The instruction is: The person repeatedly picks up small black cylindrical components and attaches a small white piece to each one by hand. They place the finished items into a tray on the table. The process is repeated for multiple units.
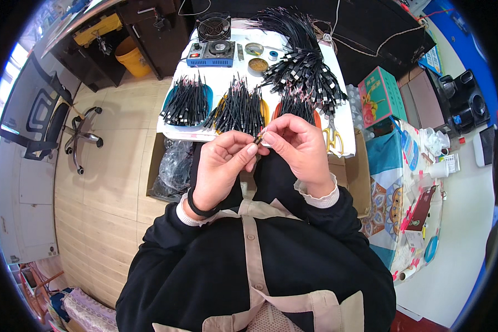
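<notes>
Low over my lap, just off the near edge of the white table (174,133), my two hands meet. Thumb and fingers of my left hand (221,163) pinch a short black cable (258,140). At its upper end, the fingertips of my right hand (300,145) are pressed together on thin, light-coloured wire ends. My fingers cover much of the piece. Beyond my hands, bundles of short black cables lie across a blue tray (209,95), a yellow tray (265,110) and a red-orange tray (317,117). Yellow-handled scissors (333,138) lie right of my right hand.
A large heap of black cables with metal plugs (307,69) covers the table's back right. At the back left are a blue heating unit (211,53), a small fan (213,26) and a round tin (258,67). A box holding clear plastic bags (175,166) stands below, left.
</notes>
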`<state>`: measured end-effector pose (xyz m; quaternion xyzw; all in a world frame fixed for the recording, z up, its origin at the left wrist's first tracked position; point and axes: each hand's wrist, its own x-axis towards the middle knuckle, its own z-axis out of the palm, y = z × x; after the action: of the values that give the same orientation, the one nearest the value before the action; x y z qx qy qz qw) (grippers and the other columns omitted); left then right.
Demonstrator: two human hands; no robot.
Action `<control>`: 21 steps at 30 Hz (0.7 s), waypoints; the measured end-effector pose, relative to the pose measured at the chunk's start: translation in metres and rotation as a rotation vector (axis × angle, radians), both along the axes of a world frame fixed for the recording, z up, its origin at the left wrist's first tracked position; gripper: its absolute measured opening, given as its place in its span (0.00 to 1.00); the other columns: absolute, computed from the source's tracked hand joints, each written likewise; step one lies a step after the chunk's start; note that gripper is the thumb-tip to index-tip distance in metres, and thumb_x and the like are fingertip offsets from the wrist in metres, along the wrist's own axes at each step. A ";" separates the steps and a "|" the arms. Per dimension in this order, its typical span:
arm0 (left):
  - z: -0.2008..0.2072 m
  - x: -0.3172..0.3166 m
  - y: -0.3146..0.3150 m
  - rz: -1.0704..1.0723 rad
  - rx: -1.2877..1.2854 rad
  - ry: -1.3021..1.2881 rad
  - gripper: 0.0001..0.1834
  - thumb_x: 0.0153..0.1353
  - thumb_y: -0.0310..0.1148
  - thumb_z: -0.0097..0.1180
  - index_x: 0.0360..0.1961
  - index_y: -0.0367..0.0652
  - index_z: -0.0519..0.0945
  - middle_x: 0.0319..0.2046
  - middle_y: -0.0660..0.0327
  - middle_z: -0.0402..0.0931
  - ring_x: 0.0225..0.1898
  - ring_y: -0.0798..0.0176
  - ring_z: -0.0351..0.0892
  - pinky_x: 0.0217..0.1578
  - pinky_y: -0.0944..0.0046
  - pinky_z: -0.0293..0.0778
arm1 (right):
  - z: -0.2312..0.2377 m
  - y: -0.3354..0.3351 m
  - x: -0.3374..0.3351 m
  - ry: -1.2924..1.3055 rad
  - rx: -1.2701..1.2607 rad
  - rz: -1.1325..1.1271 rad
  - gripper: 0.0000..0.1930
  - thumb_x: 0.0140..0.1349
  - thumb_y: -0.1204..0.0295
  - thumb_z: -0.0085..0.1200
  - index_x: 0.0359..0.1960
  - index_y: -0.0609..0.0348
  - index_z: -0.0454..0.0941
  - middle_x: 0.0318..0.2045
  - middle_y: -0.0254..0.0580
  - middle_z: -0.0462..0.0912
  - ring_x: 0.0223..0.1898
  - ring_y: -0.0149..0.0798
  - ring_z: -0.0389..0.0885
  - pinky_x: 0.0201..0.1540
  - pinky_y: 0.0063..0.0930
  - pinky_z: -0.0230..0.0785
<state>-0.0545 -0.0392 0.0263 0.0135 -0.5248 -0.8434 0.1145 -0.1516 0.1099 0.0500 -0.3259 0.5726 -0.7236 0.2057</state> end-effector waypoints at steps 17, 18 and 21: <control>-0.007 0.001 0.000 0.015 0.029 0.037 0.05 0.66 0.21 0.55 0.42 0.33 0.77 0.34 0.54 0.83 0.24 0.77 0.69 0.26 0.77 0.66 | -0.006 0.001 0.002 -0.243 0.013 -0.039 0.07 0.67 0.73 0.56 0.41 0.63 0.77 0.30 0.31 0.78 0.30 0.21 0.74 0.33 0.15 0.67; -0.008 0.000 0.001 0.041 -0.021 0.045 0.05 0.66 0.21 0.55 0.42 0.33 0.77 0.34 0.55 0.83 0.24 0.78 0.69 0.26 0.77 0.66 | -0.005 0.001 0.004 -0.183 0.005 -0.036 0.06 0.66 0.74 0.57 0.40 0.63 0.77 0.30 0.31 0.79 0.31 0.21 0.75 0.34 0.15 0.68; -0.009 0.001 0.003 0.104 -0.151 0.056 0.05 0.65 0.22 0.56 0.41 0.33 0.77 0.34 0.58 0.83 0.24 0.80 0.68 0.25 0.78 0.65 | -0.002 0.000 0.009 -0.048 0.002 -0.067 0.05 0.65 0.76 0.57 0.39 0.65 0.77 0.32 0.33 0.80 0.32 0.23 0.78 0.37 0.17 0.71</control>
<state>-0.0538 -0.0362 0.0171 0.0086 -0.5823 -0.7942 0.1735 -0.1424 0.1100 0.0484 -0.2888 0.5789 -0.7371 0.1954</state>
